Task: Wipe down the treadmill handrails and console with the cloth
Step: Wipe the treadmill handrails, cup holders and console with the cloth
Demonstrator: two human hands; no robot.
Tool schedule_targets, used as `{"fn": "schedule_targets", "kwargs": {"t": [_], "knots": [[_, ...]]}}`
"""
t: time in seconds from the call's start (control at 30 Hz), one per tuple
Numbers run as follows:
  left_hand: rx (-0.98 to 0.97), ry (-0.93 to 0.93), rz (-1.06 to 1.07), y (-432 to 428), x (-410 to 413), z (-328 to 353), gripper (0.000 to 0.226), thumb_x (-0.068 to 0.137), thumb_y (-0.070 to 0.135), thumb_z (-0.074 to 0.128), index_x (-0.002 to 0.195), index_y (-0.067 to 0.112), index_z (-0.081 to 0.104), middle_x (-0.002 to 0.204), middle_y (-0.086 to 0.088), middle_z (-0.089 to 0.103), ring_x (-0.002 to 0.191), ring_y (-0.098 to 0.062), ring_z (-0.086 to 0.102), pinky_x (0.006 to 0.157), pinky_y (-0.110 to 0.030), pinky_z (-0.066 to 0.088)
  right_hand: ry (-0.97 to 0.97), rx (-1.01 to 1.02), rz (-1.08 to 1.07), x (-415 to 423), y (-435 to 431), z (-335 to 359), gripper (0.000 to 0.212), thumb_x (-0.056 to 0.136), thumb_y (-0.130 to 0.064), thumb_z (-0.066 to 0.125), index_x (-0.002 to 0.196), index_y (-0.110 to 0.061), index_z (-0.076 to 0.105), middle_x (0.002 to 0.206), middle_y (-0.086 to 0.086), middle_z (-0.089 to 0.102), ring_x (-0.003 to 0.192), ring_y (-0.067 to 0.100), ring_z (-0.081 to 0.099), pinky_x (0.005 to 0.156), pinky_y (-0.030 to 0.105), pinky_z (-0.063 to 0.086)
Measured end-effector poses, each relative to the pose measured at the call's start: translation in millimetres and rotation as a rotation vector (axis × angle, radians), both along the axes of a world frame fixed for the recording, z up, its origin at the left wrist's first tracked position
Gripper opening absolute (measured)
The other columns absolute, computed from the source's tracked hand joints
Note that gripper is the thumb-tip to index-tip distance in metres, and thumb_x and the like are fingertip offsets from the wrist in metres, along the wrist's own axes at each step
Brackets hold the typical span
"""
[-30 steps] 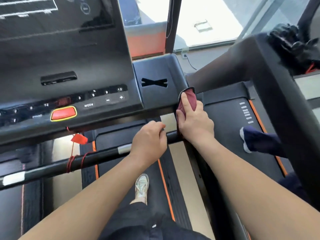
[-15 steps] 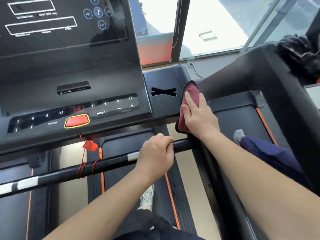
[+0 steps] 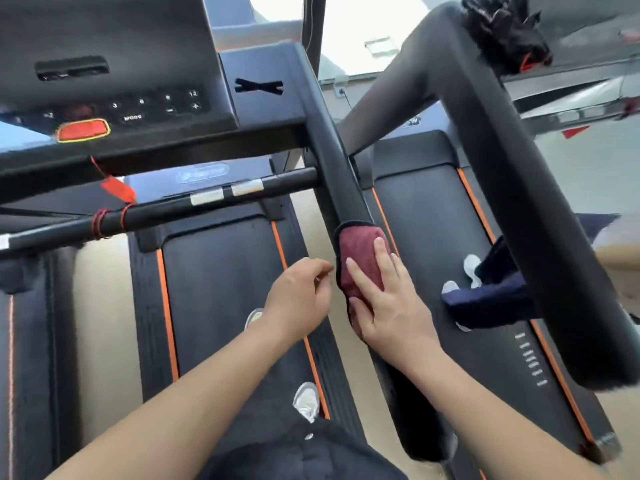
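On the left, the dark flat treadmill console [image 3: 138, 81] is showing its red oval stop button [image 3: 83, 130]. A red plastic safety clip [image 3: 117, 190] is dangling on a thin red cord [image 3: 98, 166] just below it, above the black horizontal crossbar [image 3: 166, 211] with silver bands. A careless sweep there risks pressing buttons or snagging the cord and pulling the clip free.

The left hand [image 3: 298, 299] is hovering just beside the cloth, fingers loosely curled and holding nothing, so it is steadying nothing.

The maroon terry cloth [image 3: 358, 258] is lying draped over the black padded right handrail [image 3: 325, 157], well down its slope from the console. The right hand [image 3: 391, 306] is pressing it flat with straight, spread fingers rather than gripping it.

That looks like the main risk. With nothing wrapping round the rail, the cloth may be bunching, sliding off the rounded top, or missing the sides and underside. It could also drop onto the black treadmill belt [image 3: 225, 289] below.
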State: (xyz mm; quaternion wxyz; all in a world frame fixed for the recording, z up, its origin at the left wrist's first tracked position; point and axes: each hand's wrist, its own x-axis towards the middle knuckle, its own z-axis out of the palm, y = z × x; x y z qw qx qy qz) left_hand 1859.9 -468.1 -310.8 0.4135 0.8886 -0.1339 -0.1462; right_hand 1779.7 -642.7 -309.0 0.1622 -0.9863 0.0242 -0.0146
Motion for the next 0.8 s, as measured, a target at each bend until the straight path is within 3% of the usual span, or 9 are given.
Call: {"fn": "schedule_targets", "kwargs": {"t": [0.07, 0.2, 0.3, 0.4, 0.6, 0.8], "knots": [[0.005, 0.043, 0.005, -4.8, -11.9, -2.1, 0.026, 0.098, 0.020, 0.058, 0.120, 0.023, 0.072, 0.110, 0.009, 0.070, 0.100, -0.010, 0.064, 0.087, -0.020, 0.045, -0.001, -0.021, 0.014, -46.5, -0.5, 1.8, 0.067, 0.092, -0.035, 0.066, 0.154, -0.039, 0.041, 0.172, 0.001, 0.007, 0.149, 0.041, 0.031, 0.098, 0.048, 0.055], [0.026, 0.109, 0.006, -5.9, -27.5, -1.8, 0.030, 0.098, 0.022, 0.057, 0.125, 0.024, 0.070, 0.116, 0.011, 0.070, 0.106, -0.009, 0.064, 0.093, -0.023, 0.048, 0.046, -0.020, -0.018, -62.5, -1.5, 8.4, 0.070, 0.090, -0.039, 0.066, 0.152, -0.050, 0.037, 0.172, 0.001, 0.006, 0.135, 0.037, 0.045, 0.073, 0.042, 0.060], [0.036, 0.134, -0.002, -5.8, -36.3, -1.3, 0.030, 0.098, 0.022, 0.056, 0.125, 0.024, 0.069, 0.116, 0.009, 0.071, 0.107, -0.011, 0.065, 0.095, -0.029, 0.052, 0.101, 0.030, -0.113, -8.1, 2.4, 14.8, 0.071, 0.094, -0.050, 0.055, 0.152, -0.063, 0.017, 0.172, -0.002, -0.004, 0.130, 0.034, 0.047, 0.079, 0.044, 0.057], [0.036, 0.141, -0.005, -10.3, -43.3, -1.5, 0.027, 0.098, 0.022, 0.056, 0.120, 0.025, 0.071, 0.111, 0.008, 0.071, 0.103, -0.012, 0.064, 0.092, -0.032, 0.053, 0.150, 0.052, -0.164, 24.0, 5.0, 19.5, 0.071, 0.097, -0.057, 0.048, 0.152, -0.064, 0.003, 0.172, -0.004, -0.004, 0.132, 0.034, 0.047, 0.086, 0.046, 0.054], [0.020, 0.147, -0.034, -16.6, -58.5, -6.0, 0.028, 0.097, 0.022, 0.056, 0.120, 0.023, 0.072, 0.114, 0.008, 0.072, 0.104, -0.011, 0.066, 0.094, -0.028, 0.052, 0.068, 0.041, -0.119, -64.8, -0.4, 16.8, 0.074, 0.096, -0.051, 0.057, 0.158, -0.054, 0.017, 0.172, -0.004, 0.003, 0.138, 0.025, 0.043, 0.082, 0.042, 0.056], [0.025, 0.173, -0.051, -22.0, -80.0, -12.5, 0.031, 0.097, 0.020, 0.055, 0.124, 0.020, 0.071, 0.120, 0.005, 0.072, 0.111, -0.013, 0.065, 0.100, -0.031, 0.051, 0.054, 0.027, -0.126, -136.1, -1.7, 12.1, 0.075, 0.090, -0.041, 0.071, 0.156, -0.043, 0.036, 0.171, 0.004, 0.016, 0.126, 0.028, 0.053, 0.069, 0.038, 0.058]]}}
